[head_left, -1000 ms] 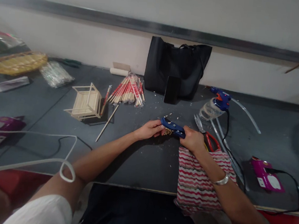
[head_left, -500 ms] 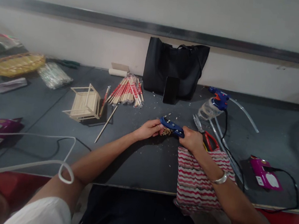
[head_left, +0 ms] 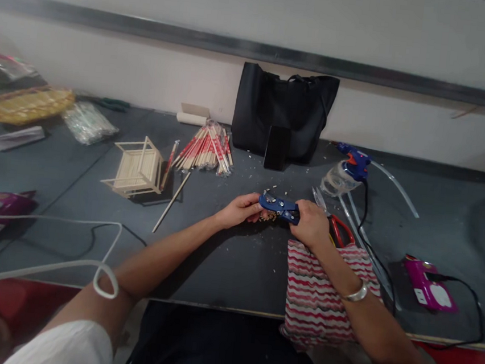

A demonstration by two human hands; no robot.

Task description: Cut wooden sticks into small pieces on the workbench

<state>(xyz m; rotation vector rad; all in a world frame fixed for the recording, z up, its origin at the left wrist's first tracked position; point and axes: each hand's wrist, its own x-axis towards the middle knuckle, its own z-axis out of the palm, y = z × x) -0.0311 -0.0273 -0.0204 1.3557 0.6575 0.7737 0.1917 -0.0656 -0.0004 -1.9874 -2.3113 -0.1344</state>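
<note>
My right hand [head_left: 312,225] is closed round the handles of a blue cutter [head_left: 278,204], held just above the dark table [head_left: 226,260]. My left hand [head_left: 242,209] pinches something small at the cutter's jaw; I cannot make out what. Small light wood offcuts [head_left: 269,215] lie in a heap right under the tool. A red and white striped cloth [head_left: 321,292] lies under my right forearm.
Red-handled scissors [head_left: 336,225] lie right of my hand. Behind are a blue glue gun [head_left: 356,161], a black bag [head_left: 284,109] with a phone [head_left: 277,147] leaning on it, wrapped chopsticks [head_left: 206,150], a small stick-built box [head_left: 137,167] and a loose stick [head_left: 172,200]. A magenta device [head_left: 427,284] sits at right.
The cutter's handles have closed together in my right hand. Both hands stay in the same spot over the offcuts.
</note>
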